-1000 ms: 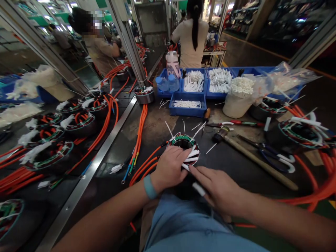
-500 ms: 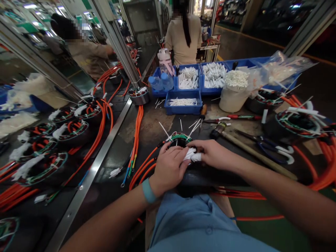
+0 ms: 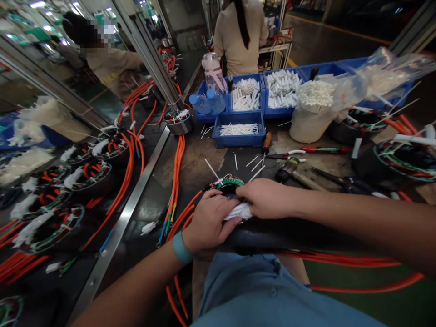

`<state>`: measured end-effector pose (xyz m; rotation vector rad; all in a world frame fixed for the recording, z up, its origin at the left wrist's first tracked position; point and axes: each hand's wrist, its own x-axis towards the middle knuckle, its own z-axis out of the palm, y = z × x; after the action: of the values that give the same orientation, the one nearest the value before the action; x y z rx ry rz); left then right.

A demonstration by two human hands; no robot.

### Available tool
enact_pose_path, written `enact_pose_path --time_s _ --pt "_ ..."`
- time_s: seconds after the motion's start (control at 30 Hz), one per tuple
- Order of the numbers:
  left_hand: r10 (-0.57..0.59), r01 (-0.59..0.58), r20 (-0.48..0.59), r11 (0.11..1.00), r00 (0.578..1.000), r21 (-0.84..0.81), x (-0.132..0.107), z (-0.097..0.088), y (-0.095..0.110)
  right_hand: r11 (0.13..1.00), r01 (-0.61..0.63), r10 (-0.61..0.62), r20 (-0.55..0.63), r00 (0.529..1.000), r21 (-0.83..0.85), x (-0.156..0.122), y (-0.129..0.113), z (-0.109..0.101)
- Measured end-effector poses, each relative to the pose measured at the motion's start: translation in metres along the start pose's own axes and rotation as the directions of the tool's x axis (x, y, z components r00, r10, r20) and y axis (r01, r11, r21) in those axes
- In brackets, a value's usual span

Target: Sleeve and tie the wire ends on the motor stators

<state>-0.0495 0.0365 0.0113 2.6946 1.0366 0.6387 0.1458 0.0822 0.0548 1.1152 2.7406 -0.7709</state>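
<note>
Close in front of me on the bench is a motor stator [image 3: 231, 183] with green and black windings, partly hidden by my hands. White ties stick up from its rim, and orange cables run off to its left. A soft white wrapped bundle [image 3: 240, 211] lies along its near side. My left hand [image 3: 214, 215], with a teal band at the wrist, grips the bundle between thumb and fingers. Against the bundle's right end, my right hand [image 3: 269, 198] is closed with its fingers curled over the stator; exactly what those fingers pinch is hidden.
Behind the stator stand a small blue tray of white ties [image 3: 239, 134] and larger blue bins [image 3: 264, 109] of white sleeves. A mallet [image 3: 288, 170], screwdriver [image 3: 267, 141] and pliers lie right. Several stators [image 3: 51, 225] with orange cables fill the left. Two people work beyond.
My right hand has turned and drawn in over the stator, its forearm now more level. The white bundle looks flatter and more covered. The view has shifted slightly.
</note>
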Motion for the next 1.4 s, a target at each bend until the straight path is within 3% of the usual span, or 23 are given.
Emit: enact_pose_path --time_s 0.1,0.17,0.23,0.33,0.43,0.53,0.63,0.73,0.83,0.93,1.07,1.17,1.27,1.4 --pt "0.017 -0.017 0.007 1.0 1.0 0.0 -0.001 0.001 -0.001 0.944 0.136 -0.068 -0.227 0.972 0.301 -0.021 0.023 0.019" --pt "0.039 -0.039 0.004 0.999 0.999 0.006 -0.002 0.002 -0.002 0.897 0.241 -0.054 -0.449 0.892 0.37 -0.031 0.038 0.036" --pt "0.057 -0.057 -0.006 0.998 0.998 0.009 -0.002 0.001 -0.003 0.876 0.351 -0.095 -0.596 0.797 0.33 -0.033 0.048 0.052" --pt "0.056 -0.056 -0.002 0.998 0.998 0.003 -0.001 0.0 -0.002 0.839 0.471 -0.195 -0.657 0.728 0.272 -0.027 0.052 0.066" --pt "0.035 -0.035 0.029 0.999 0.999 -0.007 0.0 -0.002 -0.001 0.849 0.484 -0.234 -0.671 0.703 0.211 -0.02 0.05 0.065" --pt "0.03 -0.029 0.053 0.999 0.998 -0.02 -0.001 -0.003 -0.002 0.883 0.458 -0.303 -0.624 0.721 0.1 -0.016 0.048 0.057" --pt "0.057 -0.056 0.055 0.998 0.997 -0.013 -0.001 -0.003 -0.001 0.92 0.392 -0.341 -0.539 0.77 -0.022 -0.013 0.044 0.048" --pt "0.028 -0.032 0.05 0.994 0.998 0.101 0.0 -0.002 0.006 0.932 0.337 -0.36 -0.449 0.817 -0.134 -0.014 0.039 0.04" --pt "-0.087 0.066 0.072 0.964 0.994 0.258 0.004 -0.005 0.019 0.925 0.303 -0.374 -0.394 0.84 -0.23 -0.022 0.033 0.04" --pt "-0.15 0.111 0.102 0.941 0.983 0.32 0.007 -0.008 0.029 0.92 0.249 -0.363 -0.418 0.833 -0.303 -0.035 0.025 0.052" --pt "-0.124 0.098 0.063 0.945 0.99 0.311 0.006 -0.007 0.03 0.88 0.129 -0.368 -0.483 0.794 -0.457 -0.042 0.011 0.07" --pt "-0.071 0.071 -0.011 0.975 0.997 0.211 0.003 0.0 0.023 0.925 0.077 -0.242 -0.42 0.875 -0.372 -0.034 0.0 0.06" --pt "-0.048 0.055 -0.072 0.993 0.996 0.106 0.0 0.008 0.015 0.957 0.05 -0.129 -0.262 0.957 -0.287 -0.024 -0.008 0.034" --pt "-0.003 0.012 -0.081 0.993 0.997 0.116 0.0 0.01 0.015 0.921 0.106 -0.172 -0.147 0.974 -0.376 -0.016 -0.018 0.019"
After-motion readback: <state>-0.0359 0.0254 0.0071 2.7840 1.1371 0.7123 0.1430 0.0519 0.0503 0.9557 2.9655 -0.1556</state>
